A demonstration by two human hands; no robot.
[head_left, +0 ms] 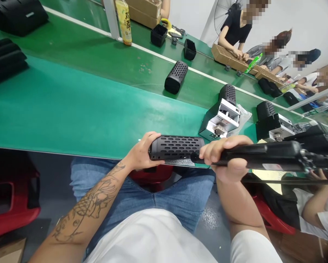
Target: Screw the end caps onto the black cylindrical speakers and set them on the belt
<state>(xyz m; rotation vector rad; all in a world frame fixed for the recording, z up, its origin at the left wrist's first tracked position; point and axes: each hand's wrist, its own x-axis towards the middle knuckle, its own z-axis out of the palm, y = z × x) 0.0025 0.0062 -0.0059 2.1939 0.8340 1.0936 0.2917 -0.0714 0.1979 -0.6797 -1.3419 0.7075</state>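
Observation:
My left hand (144,151) grips the left end of a black perforated housing (177,146), which lies on its side at the near edge of the green bench. My right hand (225,155) is wrapped around a black electric screwdriver (270,155), held almost level, its back end pointing right. The screwdriver's narrow front end overlaps the housing's lower right side. Whether its bit touches the housing cannot be made out. Just beyond my right hand stands a black-and-white screw feeder (220,120).
Another perforated housing (176,76) lies on the green belt (98,47). At the left are black casings (18,16). A yellow bottle (124,22) stands by a white post. A second feeder (277,126) is at the right, near a seated co-worker (314,204). Several people work across the line.

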